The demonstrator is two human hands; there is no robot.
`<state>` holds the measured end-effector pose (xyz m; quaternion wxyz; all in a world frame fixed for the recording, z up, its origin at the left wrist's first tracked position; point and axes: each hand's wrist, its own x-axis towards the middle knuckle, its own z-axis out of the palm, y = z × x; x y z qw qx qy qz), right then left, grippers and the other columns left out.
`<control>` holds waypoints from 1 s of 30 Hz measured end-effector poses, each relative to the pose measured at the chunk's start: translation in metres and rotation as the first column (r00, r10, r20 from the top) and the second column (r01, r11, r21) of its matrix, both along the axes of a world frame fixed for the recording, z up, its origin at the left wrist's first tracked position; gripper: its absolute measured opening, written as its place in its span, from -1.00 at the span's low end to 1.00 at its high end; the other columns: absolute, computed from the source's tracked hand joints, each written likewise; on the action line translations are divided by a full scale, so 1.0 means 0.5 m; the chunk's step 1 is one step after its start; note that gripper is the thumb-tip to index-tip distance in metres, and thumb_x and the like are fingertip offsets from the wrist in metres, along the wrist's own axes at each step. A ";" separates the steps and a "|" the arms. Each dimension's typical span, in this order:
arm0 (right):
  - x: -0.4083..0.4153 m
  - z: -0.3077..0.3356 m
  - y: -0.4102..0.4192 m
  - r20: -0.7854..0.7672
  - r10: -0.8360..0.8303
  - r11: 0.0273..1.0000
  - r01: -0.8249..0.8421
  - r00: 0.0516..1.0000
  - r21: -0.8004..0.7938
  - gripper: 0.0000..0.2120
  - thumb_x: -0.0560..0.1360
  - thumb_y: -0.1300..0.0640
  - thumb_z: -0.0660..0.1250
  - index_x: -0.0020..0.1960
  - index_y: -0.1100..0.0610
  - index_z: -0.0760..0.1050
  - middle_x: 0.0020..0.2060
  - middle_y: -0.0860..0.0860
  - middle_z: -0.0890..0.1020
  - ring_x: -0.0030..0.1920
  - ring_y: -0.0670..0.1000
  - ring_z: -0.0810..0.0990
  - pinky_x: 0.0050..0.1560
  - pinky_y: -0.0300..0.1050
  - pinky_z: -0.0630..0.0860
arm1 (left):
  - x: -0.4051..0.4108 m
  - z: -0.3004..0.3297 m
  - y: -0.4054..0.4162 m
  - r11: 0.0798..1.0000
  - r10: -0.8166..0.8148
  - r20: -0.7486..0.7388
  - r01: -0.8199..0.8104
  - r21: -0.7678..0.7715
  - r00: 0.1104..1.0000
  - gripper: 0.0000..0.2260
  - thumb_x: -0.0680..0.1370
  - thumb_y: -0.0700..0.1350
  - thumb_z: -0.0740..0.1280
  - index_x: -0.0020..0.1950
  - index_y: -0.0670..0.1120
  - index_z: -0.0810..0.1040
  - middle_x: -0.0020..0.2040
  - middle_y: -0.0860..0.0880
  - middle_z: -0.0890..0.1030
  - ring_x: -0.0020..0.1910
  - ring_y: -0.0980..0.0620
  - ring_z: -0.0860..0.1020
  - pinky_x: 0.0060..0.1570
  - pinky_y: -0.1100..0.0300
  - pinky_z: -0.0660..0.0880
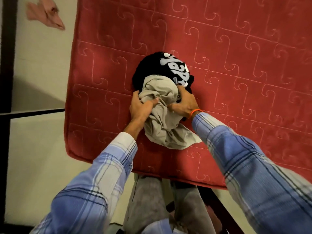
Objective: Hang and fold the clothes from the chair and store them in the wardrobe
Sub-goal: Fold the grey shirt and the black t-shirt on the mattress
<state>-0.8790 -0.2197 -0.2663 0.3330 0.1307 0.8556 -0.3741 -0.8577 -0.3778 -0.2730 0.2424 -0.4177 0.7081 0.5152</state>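
Note:
A bundle of clothes lies on a red quilted mattress [236, 68]. On top is a crumpled beige garment [162, 122], and under it a black garment [148, 66] with large white lettering. My left hand [141, 108] grips the left side of the beige garment, its thumb pressed into the cloth. My right hand [184, 103] holds the bundle's right side, with fingers curled over the beige cloth where it meets the black one. Both sleeves are blue plaid, and an orange band sits on the right wrist.
The mattress's near edge [168, 176] is just in front of my grey trousers [148, 200]. A dark wooden frame [217, 205] shows below it on the right. Pale tiled floor [38, 141] lies to the left, with a pink cloth [45, 12] at the far top left.

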 end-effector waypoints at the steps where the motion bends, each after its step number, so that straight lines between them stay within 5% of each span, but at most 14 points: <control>1: 0.009 0.007 -0.017 0.020 0.001 0.999 0.000 1.000 -0.034 -0.41 0.37 0.15 0.43 0.38 0.06 0.40 0.21 0.13 0.59 0.21 0.18 0.54 0.15 -0.06 0.47 | 0.010 0.009 -0.014 0.999 0.041 -0.005 -0.041 -0.008 0.999 -0.48 0.33 0.00 0.54 0.25 0.01 0.50 0.12 0.01 0.62 0.12 -0.05 0.57 0.16 -0.04 0.54; 4: 0.036 0.027 -0.085 0.025 0.061 0.992 -0.058 0.998 -0.114 -0.47 0.42 0.22 0.40 0.37 0.08 0.41 0.18 0.11 0.60 0.17 0.13 0.55 -0.03 -0.24 0.35 | 0.045 0.031 -0.071 0.987 0.154 -0.025 -0.155 -0.037 0.988 -0.64 0.34 -0.06 0.53 0.08 0.05 0.52 0.02 0.03 0.63 0.05 -0.05 0.59 0.11 -0.06 0.56; 8: 0.071 0.049 -0.180 0.004 0.134 0.973 -0.131 0.991 -0.189 -0.53 0.44 0.24 0.38 0.33 0.12 0.42 0.10 0.09 0.61 -0.02 0.00 0.49 -0.16 -0.34 0.28 | 0.107 0.050 -0.151 0.960 0.270 -0.019 -0.271 -0.071 0.963 -0.48 0.27 0.01 0.52 0.21 0.03 0.53 0.07 0.00 0.64 0.06 -0.08 0.60 0.10 -0.09 0.57; 15: 0.098 0.069 -0.259 -0.052 0.243 0.948 -0.249 0.969 -0.198 -0.49 0.45 0.23 0.40 0.38 0.15 0.37 0.13 0.09 0.62 0.11 0.04 0.55 -0.07 -0.40 0.31 | 0.182 0.071 -0.193 0.906 0.395 -0.098 -0.405 -0.125 0.914 -0.44 0.42 -0.03 0.53 0.36 -0.04 0.43 0.20 -0.03 0.59 0.13 -0.04 0.57 0.17 0.04 0.53; 18: 0.114 0.058 -0.262 -0.029 0.301 0.945 -0.303 0.953 -0.126 -0.48 0.48 0.09 0.42 0.36 0.17 0.31 0.12 0.09 0.59 0.10 0.06 0.54 0.01 -0.26 0.38 | 0.204 0.069 -0.184 0.899 0.391 -0.088 -0.400 -0.177 0.916 -0.37 0.42 0.00 0.53 0.42 -0.06 0.35 0.19 0.01 0.53 0.08 0.04 0.51 0.04 0.21 0.45; 22: 0.147 0.052 -0.243 -0.059 0.292 0.956 -0.292 0.955 0.007 -0.72 0.46 0.21 0.42 0.14 0.21 0.48 0.11 0.11 0.55 0.08 0.08 0.53 -0.06 -0.31 0.31 | 0.226 0.080 -0.167 0.856 0.384 -0.093 -0.393 -0.336 0.918 -0.61 0.44 -0.02 0.50 0.18 -0.11 0.50 0.15 -0.13 0.57 0.09 -0.11 0.56 -0.02 0.14 0.50; 24: 0.165 0.066 -0.227 -0.109 0.335 0.942 -0.332 0.936 0.051 -0.89 0.43 0.26 0.41 -0.04 0.18 0.59 0.16 0.12 0.56 0.17 0.13 0.53 0.09 -0.23 0.38 | 0.242 0.103 -0.146 0.843 0.389 -0.139 -0.413 -0.346 0.911 -0.74 0.47 -0.05 0.47 0.08 -0.12 0.55 0.04 -0.08 0.60 0.01 -0.07 0.58 -0.12 0.17 0.47; 27: 0.184 0.092 -0.201 -0.172 0.256 0.966 -0.260 0.951 0.000 -0.87 0.39 0.26 0.42 -0.17 0.04 0.59 0.21 0.10 0.54 0.20 0.14 0.52 0.23 -0.06 0.45 | 0.268 0.142 -0.104 0.834 0.405 -0.203 -0.451 -0.318 0.892 -0.80 0.49 -0.07 0.45 0.04 -0.10 0.53 -0.02 -0.05 0.62 -0.07 -0.01 0.56 -0.19 0.26 0.39; 30: 0.207 0.129 -0.149 -0.161 0.164 0.969 -0.189 0.973 -0.159 -0.93 0.49 0.22 0.40 -0.08 0.06 0.56 -0.03 0.01 0.59 -0.01 0.00 0.53 0.05 -0.22 0.42 | 0.296 0.186 -0.049 0.817 0.417 -0.281 -0.492 -0.301 0.865 -0.80 0.49 -0.08 0.44 0.05 -0.10 0.54 0.00 -0.08 0.64 -0.04 -0.05 0.57 -0.15 0.24 0.41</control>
